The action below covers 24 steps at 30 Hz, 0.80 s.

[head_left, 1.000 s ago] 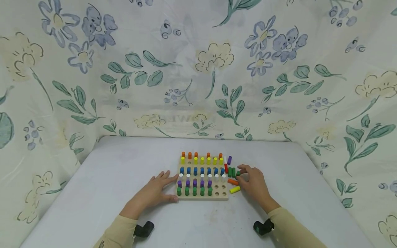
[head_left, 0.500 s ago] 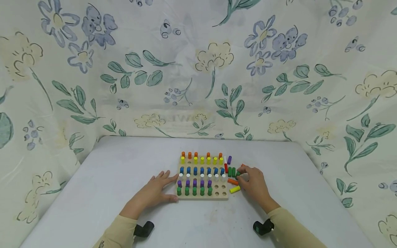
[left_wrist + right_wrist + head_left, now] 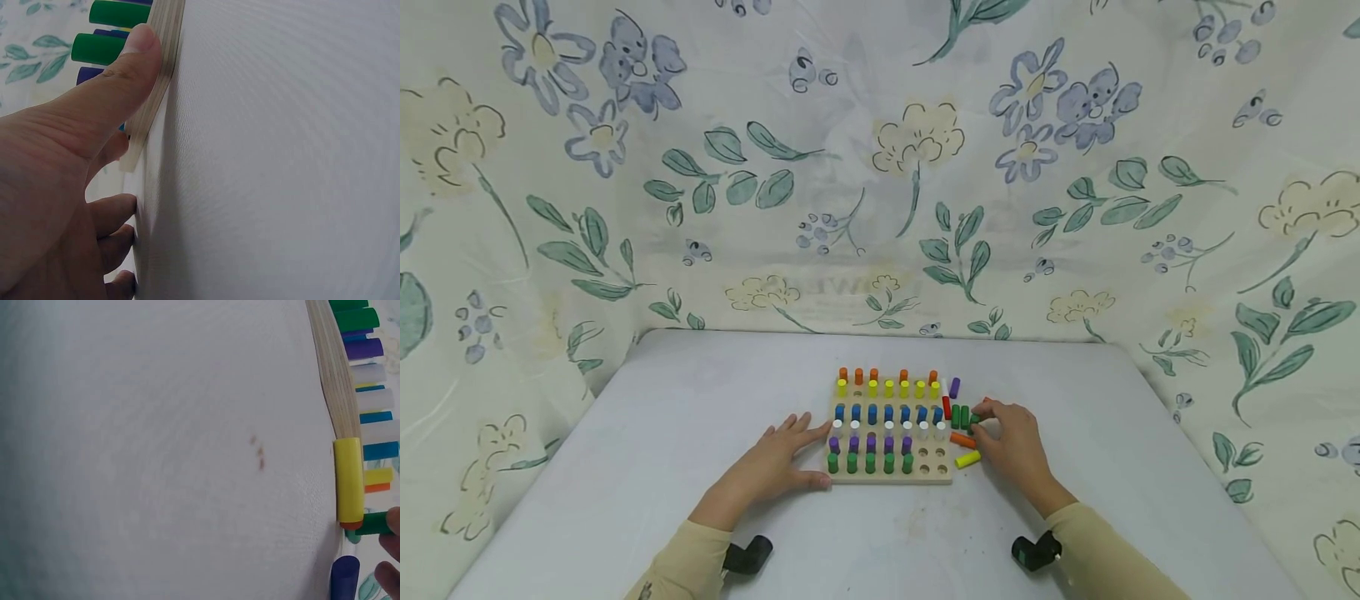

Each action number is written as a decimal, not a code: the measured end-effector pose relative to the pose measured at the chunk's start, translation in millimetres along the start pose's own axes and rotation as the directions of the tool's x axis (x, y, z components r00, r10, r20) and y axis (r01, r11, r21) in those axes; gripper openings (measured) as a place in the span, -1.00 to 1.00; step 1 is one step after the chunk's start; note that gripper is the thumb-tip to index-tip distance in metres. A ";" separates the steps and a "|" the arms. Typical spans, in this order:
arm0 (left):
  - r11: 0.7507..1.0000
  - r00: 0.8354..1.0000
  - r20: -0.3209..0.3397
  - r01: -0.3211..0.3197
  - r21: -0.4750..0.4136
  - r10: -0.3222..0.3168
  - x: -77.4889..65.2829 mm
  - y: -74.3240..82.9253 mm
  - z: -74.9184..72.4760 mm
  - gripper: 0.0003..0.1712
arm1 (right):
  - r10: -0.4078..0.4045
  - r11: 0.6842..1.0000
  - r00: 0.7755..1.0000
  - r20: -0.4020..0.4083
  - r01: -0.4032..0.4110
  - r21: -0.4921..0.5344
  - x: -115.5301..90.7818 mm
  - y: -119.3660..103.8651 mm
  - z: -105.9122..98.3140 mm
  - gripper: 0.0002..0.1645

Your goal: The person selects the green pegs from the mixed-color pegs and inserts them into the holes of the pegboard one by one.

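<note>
A wooden pegboard (image 3: 891, 479) stands on the white table with rows of coloured pegs. My left hand (image 3: 778, 462) rests at its left side; the thumb (image 3: 140, 53) touches the board's edge and the other fingers are spread on the table. To the right of the board, my right hand (image 3: 1018, 442) pinches a green peg (image 3: 375, 523) between thumb and fingers. Two green pegs (image 3: 960, 417) lie beside it. A yellow peg (image 3: 967, 459) and an orange peg (image 3: 962, 440) lie near the thumb.
A red peg (image 3: 947, 407) and a purple peg (image 3: 955, 387) lie along the board's right side. A red-orange peg (image 3: 987, 399) shows just behind my right fingers. Bare holes (image 3: 923, 469) show at the board's front right. A floral cloth (image 3: 850, 167) hangs behind the table.
The red-orange peg behind my right fingers has come into view since the first frame. My right hand has barely shifted with the green peg; the left hand has stayed still.
</note>
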<state>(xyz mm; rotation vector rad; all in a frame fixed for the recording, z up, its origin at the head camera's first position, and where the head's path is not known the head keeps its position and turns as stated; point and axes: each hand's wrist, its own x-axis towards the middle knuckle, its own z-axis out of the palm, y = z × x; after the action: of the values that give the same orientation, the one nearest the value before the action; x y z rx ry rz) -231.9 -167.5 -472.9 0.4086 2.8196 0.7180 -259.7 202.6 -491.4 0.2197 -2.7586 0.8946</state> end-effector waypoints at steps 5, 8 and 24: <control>1.000 1.000 -0.003 -0.002 0.000 0.002 -1.8 1.2 0.2 0.08 | -0.001 1.000 1.000 0.002 0.001 0.004 -1.5 -2.9 -0.8 -0.75; 1.000 1.000 -0.006 0.000 -0.003 0.000 -2.2 1.0 0.8 0.08 | 0.000 1.000 1.000 0.010 0.000 0.004 -2.1 -3.6 -1.2 -0.75; 1.000 1.000 -0.002 -0.009 -0.005 0.009 -5.5 3.6 0.8 0.07 | -0.106 0.993 0.994 -0.025 0.107 0.054 -9.5 -9.3 1.4 -0.74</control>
<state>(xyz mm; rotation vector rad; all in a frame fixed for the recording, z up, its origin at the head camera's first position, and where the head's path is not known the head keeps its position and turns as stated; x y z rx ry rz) -225.8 -165.9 -471.1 0.4208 2.8187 0.7275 -248.8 195.0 -489.8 0.3608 -2.6756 0.9399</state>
